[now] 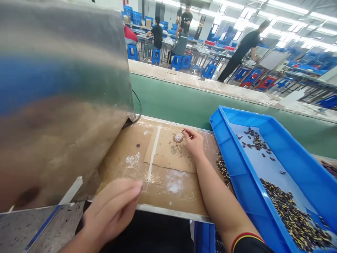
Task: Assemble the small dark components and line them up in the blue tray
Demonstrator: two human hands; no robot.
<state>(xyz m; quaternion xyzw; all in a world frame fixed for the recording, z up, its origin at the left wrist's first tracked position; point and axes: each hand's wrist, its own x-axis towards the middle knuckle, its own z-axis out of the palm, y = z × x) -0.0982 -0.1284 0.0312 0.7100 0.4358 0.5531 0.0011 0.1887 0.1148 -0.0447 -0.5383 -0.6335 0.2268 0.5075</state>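
My right hand (194,141) reaches over a flat piece of cardboard (165,160) on the bench, its thumb and fingers pinched together. A small dark piece (184,130) shows at the fingertips; its exact kind is too small to make out. Beside those fingers is a whitish round patch (178,137) on the cardboard, with a worn, marked area just below it. My left hand (114,207), somewhat blurred, hovers near the front edge of the bench. Its fingers stretch to the right, and nothing shows in them.
A large metal housing (63,105) stands on the left. To the right, a blue bin (231,147) holds many small black-and-yellow parts (295,214); more parts (223,168) lie beside it. Behind the bench runs a green belt (173,96). Several people are farther back.
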